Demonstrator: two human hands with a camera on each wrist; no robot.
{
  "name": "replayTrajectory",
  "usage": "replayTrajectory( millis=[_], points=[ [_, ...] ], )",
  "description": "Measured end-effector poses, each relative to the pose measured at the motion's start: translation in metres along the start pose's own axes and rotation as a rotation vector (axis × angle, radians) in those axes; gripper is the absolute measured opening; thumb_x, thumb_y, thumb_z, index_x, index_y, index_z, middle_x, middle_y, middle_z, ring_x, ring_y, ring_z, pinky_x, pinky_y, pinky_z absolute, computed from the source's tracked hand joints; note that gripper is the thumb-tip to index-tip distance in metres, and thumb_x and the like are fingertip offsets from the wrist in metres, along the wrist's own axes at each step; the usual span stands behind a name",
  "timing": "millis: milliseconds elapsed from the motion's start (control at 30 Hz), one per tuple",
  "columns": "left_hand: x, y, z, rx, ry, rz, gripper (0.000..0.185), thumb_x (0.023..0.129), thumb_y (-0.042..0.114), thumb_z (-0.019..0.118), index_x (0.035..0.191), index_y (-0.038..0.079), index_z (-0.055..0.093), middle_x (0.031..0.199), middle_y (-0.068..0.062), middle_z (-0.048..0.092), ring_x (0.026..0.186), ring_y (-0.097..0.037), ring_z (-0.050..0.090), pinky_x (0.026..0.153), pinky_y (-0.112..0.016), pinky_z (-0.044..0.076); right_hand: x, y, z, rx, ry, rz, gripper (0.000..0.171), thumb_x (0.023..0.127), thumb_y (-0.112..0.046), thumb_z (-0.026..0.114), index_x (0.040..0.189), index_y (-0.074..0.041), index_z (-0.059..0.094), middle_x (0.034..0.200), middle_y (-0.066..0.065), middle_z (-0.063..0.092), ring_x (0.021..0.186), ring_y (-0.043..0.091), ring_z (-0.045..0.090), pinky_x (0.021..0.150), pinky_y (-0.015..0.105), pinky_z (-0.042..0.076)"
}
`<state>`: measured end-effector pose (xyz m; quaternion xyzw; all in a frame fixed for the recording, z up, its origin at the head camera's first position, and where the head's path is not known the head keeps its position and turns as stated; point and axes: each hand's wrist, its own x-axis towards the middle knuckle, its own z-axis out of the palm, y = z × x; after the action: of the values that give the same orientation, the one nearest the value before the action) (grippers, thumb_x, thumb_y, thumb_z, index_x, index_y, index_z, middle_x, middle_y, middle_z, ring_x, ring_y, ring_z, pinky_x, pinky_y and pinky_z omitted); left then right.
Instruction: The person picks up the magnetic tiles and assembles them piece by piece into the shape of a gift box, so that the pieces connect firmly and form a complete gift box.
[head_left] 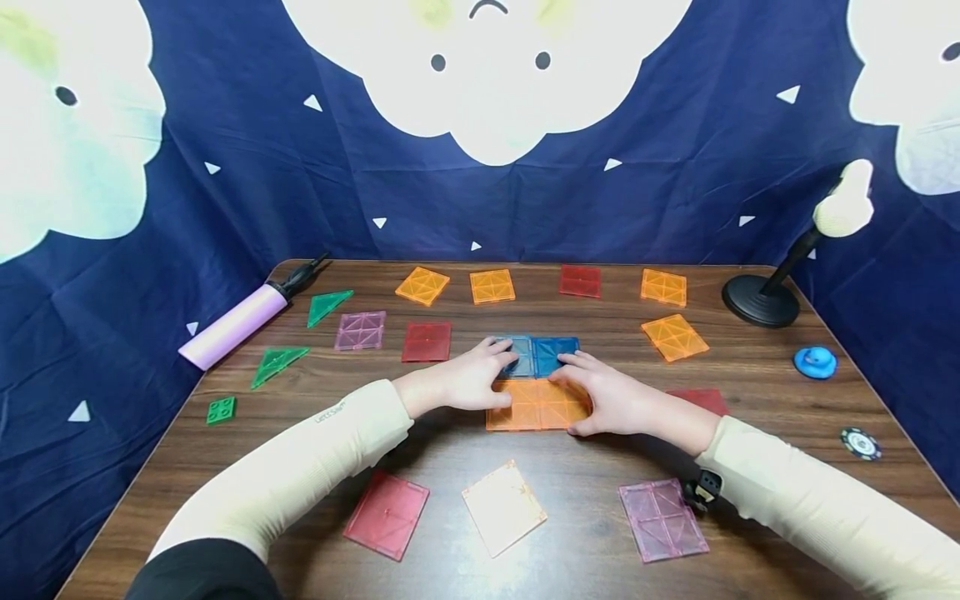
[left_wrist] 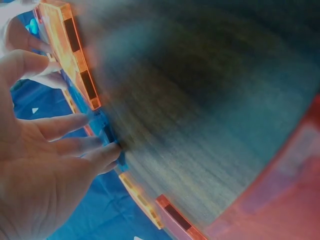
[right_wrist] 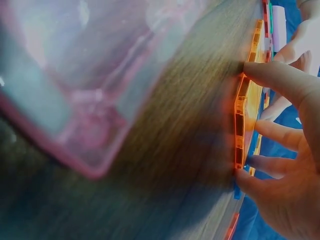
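Two blue square tiles (head_left: 536,354) and two orange square tiles (head_left: 536,406) lie joined in a flat block at the middle of the wooden table (head_left: 450,450). My left hand (head_left: 501,377) rests on the block's left side, fingers on the left blue tile and thumb on the left orange tile. My right hand (head_left: 576,398) lies spread on the right side, fingers reaching the right blue tile, thumb at the orange tile's near edge. The left wrist view shows the left hand (left_wrist: 45,165) touching the blue tile's edge (left_wrist: 107,132). In the right wrist view, the right hand (right_wrist: 285,165) spans the orange tile (right_wrist: 241,120).
Loose tiles lie around: several orange ones (head_left: 492,286) at the back, red (head_left: 387,513), white (head_left: 504,506) and pink (head_left: 663,518) in front. Green triangles (head_left: 277,363), a green brick (head_left: 221,409) and a purple pump (head_left: 240,321) lie left. A black stand (head_left: 761,300), blue toy (head_left: 815,362) and chip (head_left: 860,442) sit right.
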<state>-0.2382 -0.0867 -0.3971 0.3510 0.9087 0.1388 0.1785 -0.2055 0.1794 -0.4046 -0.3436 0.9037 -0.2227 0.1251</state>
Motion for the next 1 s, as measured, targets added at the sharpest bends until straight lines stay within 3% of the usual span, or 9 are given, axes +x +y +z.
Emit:
replayTrajectory(
  millis=[467,733,867,1000],
  points=[
    [-0.004,0.003,0.001,0.010,-0.016,-0.007,0.078,0.093,0.035,0.068,0.153,-0.005,0.039,0.163,-0.025,0.023,0.150,-0.047,0.018,0.119,-0.053,0.023,0.001,0.003,0.001,-0.003,0.019,-0.009,0.069,0.079,-0.027,0.089,0.138,-0.006,0.059,0.156,0.028,0.037,0.144,0.055,0.025,0.110,0.068,0.028],
    [-0.005,0.008,0.003,0.078,0.027,0.009,0.083,0.092,0.041,0.072,0.150,-0.008,0.040,0.160,-0.029,0.029,0.147,-0.048,0.025,0.118,-0.052,0.027,0.000,0.008,-0.003,0.017,0.006,-0.042,0.069,0.081,-0.030,0.087,0.139,-0.007,0.059,0.156,0.028,0.037,0.144,0.054,0.027,0.110,0.069,0.029],
    [-0.004,0.011,0.007,0.119,0.047,0.040,0.087,0.091,0.047,0.073,0.151,-0.006,0.039,0.160,-0.029,0.029,0.146,-0.049,0.026,0.117,-0.052,0.028,-0.003,0.019,-0.016,0.039,0.015,-0.106,0.067,0.086,-0.030,0.084,0.140,-0.004,0.057,0.153,0.029,0.041,0.140,0.050,0.036,0.109,0.066,0.032],
    [-0.005,0.016,0.011,0.135,0.031,0.050,0.092,0.089,0.055,0.072,0.157,0.006,0.036,0.164,-0.023,0.025,0.149,-0.048,0.021,0.118,-0.057,0.024,-0.008,0.041,-0.038,0.060,0.060,-0.139,0.064,0.085,-0.022,0.084,0.139,0.000,0.057,0.145,0.024,0.052,0.135,0.043,0.047,0.109,0.060,0.036]
  ],
)
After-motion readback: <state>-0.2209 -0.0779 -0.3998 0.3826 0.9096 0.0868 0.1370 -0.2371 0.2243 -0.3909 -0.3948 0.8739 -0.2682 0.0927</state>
